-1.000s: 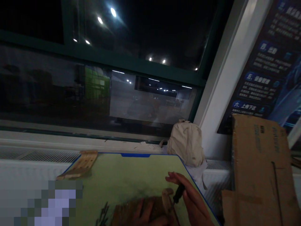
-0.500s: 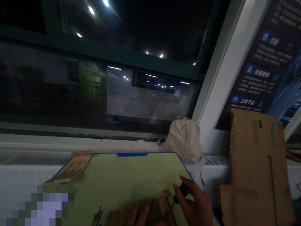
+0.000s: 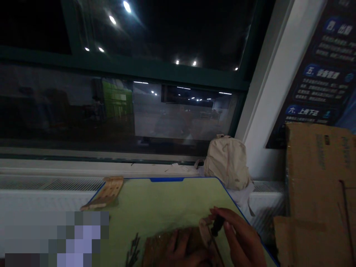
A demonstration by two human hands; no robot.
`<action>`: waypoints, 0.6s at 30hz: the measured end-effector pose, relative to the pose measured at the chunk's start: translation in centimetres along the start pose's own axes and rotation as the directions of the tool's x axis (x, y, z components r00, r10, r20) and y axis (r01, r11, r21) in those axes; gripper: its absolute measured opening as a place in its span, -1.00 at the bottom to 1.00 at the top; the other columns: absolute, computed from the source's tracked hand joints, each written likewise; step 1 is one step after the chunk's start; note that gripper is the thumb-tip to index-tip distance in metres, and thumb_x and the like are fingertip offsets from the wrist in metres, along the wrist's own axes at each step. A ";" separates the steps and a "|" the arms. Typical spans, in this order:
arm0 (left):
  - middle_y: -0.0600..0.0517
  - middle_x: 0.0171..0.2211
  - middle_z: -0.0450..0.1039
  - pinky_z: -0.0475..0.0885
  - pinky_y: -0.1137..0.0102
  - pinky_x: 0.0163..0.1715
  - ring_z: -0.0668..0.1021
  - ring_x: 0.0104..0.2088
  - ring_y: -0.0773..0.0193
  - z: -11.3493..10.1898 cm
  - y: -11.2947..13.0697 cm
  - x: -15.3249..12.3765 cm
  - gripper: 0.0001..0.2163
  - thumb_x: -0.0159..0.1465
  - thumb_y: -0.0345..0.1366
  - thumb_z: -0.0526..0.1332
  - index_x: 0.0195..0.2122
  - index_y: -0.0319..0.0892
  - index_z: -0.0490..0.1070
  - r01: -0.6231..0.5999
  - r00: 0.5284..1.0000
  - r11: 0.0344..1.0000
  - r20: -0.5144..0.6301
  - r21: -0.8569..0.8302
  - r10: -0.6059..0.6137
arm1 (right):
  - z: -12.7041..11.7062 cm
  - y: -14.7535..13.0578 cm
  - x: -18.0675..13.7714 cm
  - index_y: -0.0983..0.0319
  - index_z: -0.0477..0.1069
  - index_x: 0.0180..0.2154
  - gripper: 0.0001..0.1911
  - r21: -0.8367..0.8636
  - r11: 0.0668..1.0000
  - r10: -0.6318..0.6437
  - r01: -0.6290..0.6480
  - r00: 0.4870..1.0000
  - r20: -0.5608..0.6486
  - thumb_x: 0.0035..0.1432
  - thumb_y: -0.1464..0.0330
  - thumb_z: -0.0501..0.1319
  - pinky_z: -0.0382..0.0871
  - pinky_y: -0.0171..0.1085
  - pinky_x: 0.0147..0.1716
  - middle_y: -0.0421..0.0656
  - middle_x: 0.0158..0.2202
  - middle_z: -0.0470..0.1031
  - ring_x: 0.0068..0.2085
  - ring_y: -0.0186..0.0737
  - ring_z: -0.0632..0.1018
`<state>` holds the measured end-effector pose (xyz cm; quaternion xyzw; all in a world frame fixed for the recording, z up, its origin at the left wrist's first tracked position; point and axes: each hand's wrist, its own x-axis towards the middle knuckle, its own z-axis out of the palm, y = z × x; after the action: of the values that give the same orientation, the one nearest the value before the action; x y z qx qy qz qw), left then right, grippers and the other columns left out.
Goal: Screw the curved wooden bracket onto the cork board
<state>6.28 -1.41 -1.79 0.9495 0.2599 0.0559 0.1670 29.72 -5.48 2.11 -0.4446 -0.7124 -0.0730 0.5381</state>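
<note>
While a black-handled screwdriver (image 3: 217, 225) is pinched between the fingers (image 3: 226, 216) of the right hand (image 3: 241, 239), the shaft is directed downward toward a pale curved wooden part (image 3: 205, 229) at the right end of a brown wooden piece (image 3: 164, 246). Contact between the screwdriver tip and the wood cannot be confirmed, as that area is dark and partly hidden by the hand. The left hand (image 3: 185, 250) is placed on the brown wooden piece, with its fingers spread across the near side. Both hands and both wooden parts are located at the near edge of a green cutting mat (image 3: 169, 200), which is bordered in blue and fitted with a blue tab (image 3: 167, 179) at its far edge. A small bundle of thin dark sticks (image 3: 133, 250) is laid on the mat to the left of the brown wooden piece, and a flat slotted wooden piece (image 3: 104, 192) is positioned at the far left corner. Beyond the mat, a beige backpack (image 3: 226, 162) is seated against a white window pillar (image 3: 268, 111), with white paper (image 3: 241, 196) beneath it. A cardboard box (image 3: 314, 178) is stood at the right, below a dark printed poster (image 3: 315, 74). A white radiator grille (image 3: 50, 184) is run along the base of a dark window (image 3: 119, 111).
</note>
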 end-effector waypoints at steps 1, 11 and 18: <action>0.15 0.34 0.41 0.27 -0.18 0.34 0.33 0.39 -0.25 -0.5 0.4 -0.2 -0.55 0.51 -0.16 0.24 0.38 0.36 0.30 -0.027 1.000 1.000 0.003 -0.004 0.027 | 0.1 -0.5 0.4 0.06 0.63 0.06 -0.71 0.058 0.998 0.030 -0.029 0.999 -0.015 0.44 0.27 0.19 0.71 -0.22 -0.08 -0.08 -0.07 0.76 -0.08 -0.09 0.78; 0.02 0.46 0.24 0.08 -0.31 0.39 0.10 0.50 -0.31 -5.7 4.9 -3.2 -0.41 0.41 -0.36 0.25 0.45 0.05 0.23 -0.018 0.998 1.000 0.054 -0.018 0.019 | 0.9 -1.2 3.2 0.17 0.64 -0.18 -0.85 0.385 0.895 0.257 -0.225 0.966 -0.033 0.21 0.28 0.43 0.60 -0.36 -0.40 -0.18 -0.36 0.61 -0.37 -0.28 0.66; 0.00 0.49 0.18 0.02 -0.31 0.41 0.04 0.52 -0.24 -5.2 4.9 -3.7 -0.32 0.31 -0.43 0.22 0.46 0.02 0.20 -0.026 0.999 1.000 0.046 0.017 0.026 | 0.0 -2.9 3.3 0.18 0.61 -0.27 -0.97 -0.026 0.999 0.024 -0.028 0.988 -0.151 0.25 0.40 0.36 0.49 -0.31 -0.45 -0.20 -0.45 0.50 -0.45 -0.28 0.55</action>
<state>4.43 -5.75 4.68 0.9552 0.2441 0.0341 0.1638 27.60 -5.35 5.98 -0.4547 -0.6625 -0.1094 0.5851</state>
